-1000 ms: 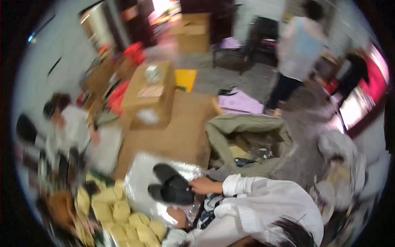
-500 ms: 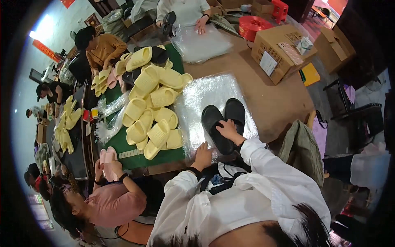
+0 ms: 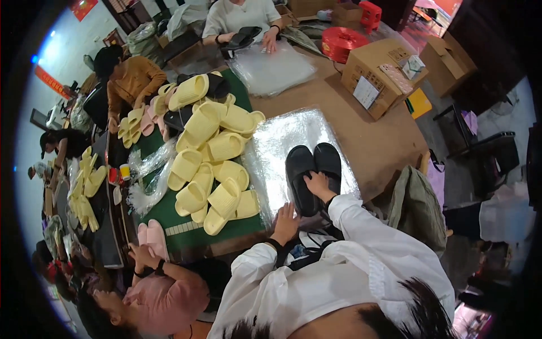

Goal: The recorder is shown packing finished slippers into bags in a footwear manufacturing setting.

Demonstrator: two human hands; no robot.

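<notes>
Two black slippers (image 3: 300, 169) form the pair in work. They lie side by side on a stack of clear plastic sheets (image 3: 275, 150), directly at the fingers of the right hand (image 3: 318, 183).

Orientation: the long axes run nearly parallel, pointing away from the body. The far ends extend beyond the right fingertips; the near ends reach back beside the right wrist. The right forearm approaches obliquely from the near right, so the fingers cross the inner edges of the pair rather than align with its length.

Right hand: in contact with the pair at mid-length, fingers bent. Some fingers are hidden; whether they close around an edge cannot be determined.

Left hand (image 3: 285, 222): fingers extended and slightly spread, holding nothing visible. It is positioned at the near edge of the plastic stack. The near end of the left-hand slipper is just to the right of its fingertips; contact with that slipper cannot be confirmed.

Governing relation: the right hand is the nearer of the two, being on the pair; the left is alongside.

Surroundings: the yellow slippers (image 3: 223, 146) are piled to the left of and beyond the left fingers.
</notes>
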